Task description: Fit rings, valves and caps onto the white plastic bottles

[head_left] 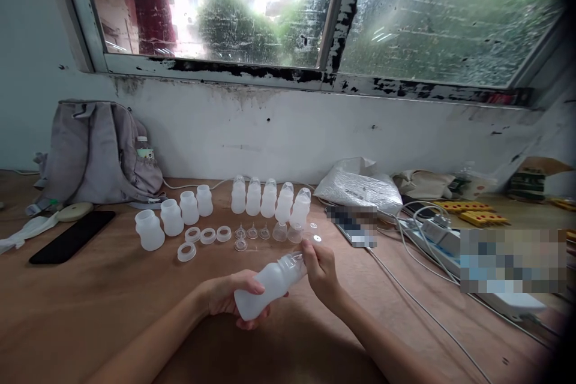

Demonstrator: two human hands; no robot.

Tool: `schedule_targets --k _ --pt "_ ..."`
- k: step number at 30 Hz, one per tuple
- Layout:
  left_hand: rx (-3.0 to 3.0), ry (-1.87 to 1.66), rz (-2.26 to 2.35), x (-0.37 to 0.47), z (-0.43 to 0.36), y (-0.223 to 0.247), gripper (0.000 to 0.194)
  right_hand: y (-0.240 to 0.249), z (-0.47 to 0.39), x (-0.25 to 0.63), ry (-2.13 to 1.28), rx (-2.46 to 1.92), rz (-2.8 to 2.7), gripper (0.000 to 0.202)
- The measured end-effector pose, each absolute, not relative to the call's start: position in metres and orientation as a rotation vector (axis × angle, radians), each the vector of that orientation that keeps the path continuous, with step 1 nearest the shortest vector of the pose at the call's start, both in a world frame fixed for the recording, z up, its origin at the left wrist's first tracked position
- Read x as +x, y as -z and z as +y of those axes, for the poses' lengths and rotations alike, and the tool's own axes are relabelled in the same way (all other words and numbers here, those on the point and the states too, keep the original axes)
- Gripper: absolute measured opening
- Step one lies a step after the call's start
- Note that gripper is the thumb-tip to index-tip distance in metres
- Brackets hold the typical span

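A frosted white baby bottle (265, 291) lies tilted in my left hand (231, 295), whose fingers wrap round its body, with the mouth end up to the right. My right hand (323, 270) is closed at the bottle's clear top piece (293, 264), pinching its tip. Whether that piece is a teat or a cap I cannot tell. Just beyond are clear teats (252, 231), clear dome caps (279, 232) and small white discs (317, 239). Frosted collar rings (207, 236) lie further left. Several open bottles (150, 231) stand behind them, and several capped bottles (269, 199) stand in a row.
At the left are a grey backpack (96, 153) and a black phone-like slab (72, 237). A silver padded bag (360, 186) rests against the wall. To the right, a partly blurred phone (346, 228), white cables (414, 294) and a power strip (508, 300) occupy the table.
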State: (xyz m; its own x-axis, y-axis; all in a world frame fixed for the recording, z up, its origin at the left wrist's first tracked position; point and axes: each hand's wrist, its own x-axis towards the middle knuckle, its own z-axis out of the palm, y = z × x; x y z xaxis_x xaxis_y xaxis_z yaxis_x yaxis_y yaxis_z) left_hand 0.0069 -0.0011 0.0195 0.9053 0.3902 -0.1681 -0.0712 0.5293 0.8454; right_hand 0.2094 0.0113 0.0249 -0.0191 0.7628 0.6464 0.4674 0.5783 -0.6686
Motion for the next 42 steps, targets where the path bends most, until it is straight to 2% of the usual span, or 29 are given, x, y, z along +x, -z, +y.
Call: schedule_targets --k 5,12,16,23,30,34,36,38,40,42 --pt "1.091 -0.349 0.478 0.012 -0.002 -0.019 0.03 -0.026 0.017 0.209 -0.307 -1.154 -1.657 0.043" --pt "1.156 -0.234 0.501 -0.002 0.004 -0.015 0.041 -0.038 0.035 0.242 -0.302 -1.307 -1.404 0.043" --pt "1.144 -0.234 0.489 -0.005 0.005 -0.015 0.044 -0.042 0.042 0.259 -0.172 -1.328 -1.537 0.031" --pt "1.154 -0.236 0.48 -0.002 0.004 -0.015 0.042 -0.024 0.052 0.255 0.146 -1.319 -1.976 0.023" --pt "1.151 -0.225 0.49 -0.004 0.003 -0.017 0.043 -0.012 0.054 0.254 0.169 -1.519 -2.134 0.018" --pt "1.168 -0.245 0.509 -0.001 0.001 -0.016 0.046 -0.014 0.052 0.254 0.156 -1.491 -2.1 0.018" --pt "1.211 -0.399 0.588 0.004 -0.002 -0.015 0.046 -0.019 0.049 0.252 0.122 -1.385 -2.015 0.021" --pt "1.335 -0.708 0.769 0.011 -0.004 -0.012 0.048 -0.024 0.042 0.246 -0.008 -1.271 -1.919 0.024" --pt "1.533 -1.002 0.998 0.016 -0.006 -0.009 0.051 -0.026 0.032 0.235 -0.274 -1.21 -1.866 0.026" --pt "1.751 -1.121 1.145 0.018 -0.008 -0.006 0.053 -0.024 0.02 0.221 -0.598 -1.146 -1.874 0.029"
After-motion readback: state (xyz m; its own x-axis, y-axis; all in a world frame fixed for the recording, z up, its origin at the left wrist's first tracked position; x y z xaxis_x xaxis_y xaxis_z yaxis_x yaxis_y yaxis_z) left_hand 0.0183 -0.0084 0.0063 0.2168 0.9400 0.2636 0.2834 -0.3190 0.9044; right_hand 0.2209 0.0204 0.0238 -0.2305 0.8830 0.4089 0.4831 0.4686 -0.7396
